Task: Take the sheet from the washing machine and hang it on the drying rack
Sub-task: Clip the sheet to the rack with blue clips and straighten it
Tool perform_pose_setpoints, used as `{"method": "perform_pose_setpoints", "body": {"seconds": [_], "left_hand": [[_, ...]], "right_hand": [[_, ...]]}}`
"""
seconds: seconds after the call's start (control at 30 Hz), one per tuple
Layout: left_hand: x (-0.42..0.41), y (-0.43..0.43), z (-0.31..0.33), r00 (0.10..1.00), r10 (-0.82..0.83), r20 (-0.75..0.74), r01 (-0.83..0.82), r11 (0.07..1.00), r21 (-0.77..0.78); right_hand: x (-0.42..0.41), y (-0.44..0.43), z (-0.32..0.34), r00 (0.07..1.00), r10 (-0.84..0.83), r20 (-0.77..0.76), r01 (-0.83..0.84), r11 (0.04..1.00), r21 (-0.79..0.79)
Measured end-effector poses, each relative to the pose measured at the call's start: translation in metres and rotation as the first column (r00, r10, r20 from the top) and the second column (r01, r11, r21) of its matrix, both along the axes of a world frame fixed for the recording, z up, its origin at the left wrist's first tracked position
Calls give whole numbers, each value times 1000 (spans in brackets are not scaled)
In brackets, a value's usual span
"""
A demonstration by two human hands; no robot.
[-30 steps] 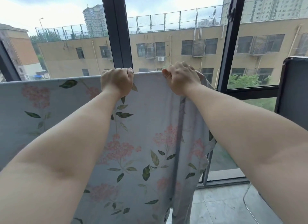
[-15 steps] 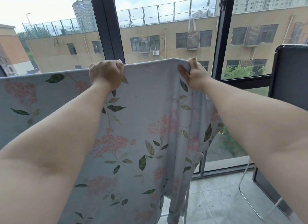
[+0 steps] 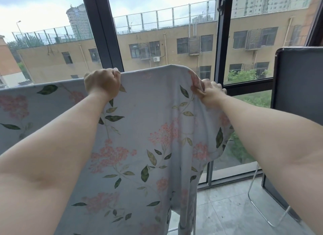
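Two bare forearms reach forward from the lower corners of the view. The left grip (image 3: 102, 83) is a fist closed over the top edge of the sheet (image 3: 148, 129), knuckles up and fingers curled round the fold. The right grip (image 3: 212, 93) pinches the sheet's upper right corner, bunching the cloth just below the rounded peak of the fold.

The sheet is pale blue-grey, printed with pink blossom clusters and green leaves. It hangs draped in front of the person. Its top edge runs from the left border across to the right grip, and its right side falls in loose folds toward the tiled floor (image 3: 227, 208). Whatever bar carries it is hidden under the cloth. Only a thin white upright (image 3: 194, 215) shows low among the folds.

At the right stands a dark panel (image 3: 297, 80), with a bent wire frame (image 3: 251, 191) on the floor beside it. Beyond is the dark window frame (image 3: 103, 33), and through the glass a tan building (image 3: 166, 47) under a cloudy sky.
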State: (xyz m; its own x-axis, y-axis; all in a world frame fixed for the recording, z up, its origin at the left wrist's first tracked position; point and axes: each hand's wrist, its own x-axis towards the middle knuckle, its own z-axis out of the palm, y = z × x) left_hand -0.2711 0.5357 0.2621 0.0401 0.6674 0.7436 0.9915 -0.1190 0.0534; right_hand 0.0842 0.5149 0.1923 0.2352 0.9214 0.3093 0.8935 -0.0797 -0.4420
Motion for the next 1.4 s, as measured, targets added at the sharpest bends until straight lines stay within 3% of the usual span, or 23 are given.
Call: {"method": "perform_pose_setpoints", "body": {"seconds": [0.13,0.3,0.47,0.57,0.73,1.07,1.4], "left_hand": [[-1,1,-1,1000,6,-2,-6,1000,15],[-4,3,-2,1000,17,5,-17,999,34],[-1,2,-2,1000,15,19,-16,999,50],[-1,3,-2,1000,8,18,-9,998,67],[1,8,-7,1000,22,-1,-22,993,119],[0,7,-12,1000,11,-2,-11,986,165],[-2,5,-9,1000,19,-16,-17,989,144]], "right_hand": [[9,-8,3,994,-6,-110,15,996,85],[13,-21,2,997,25,-79,-31,997,-76],[21,-19,-4,996,-32,82,39,996,-84],[27,-23,-4,979,-157,130,165,984,-59],[28,-25,-4,937,-336,96,332,942,53],[27,-28,0,931,-339,-136,358,922,150],[31,-25,19,914,-401,-63,402,916,10]]}}
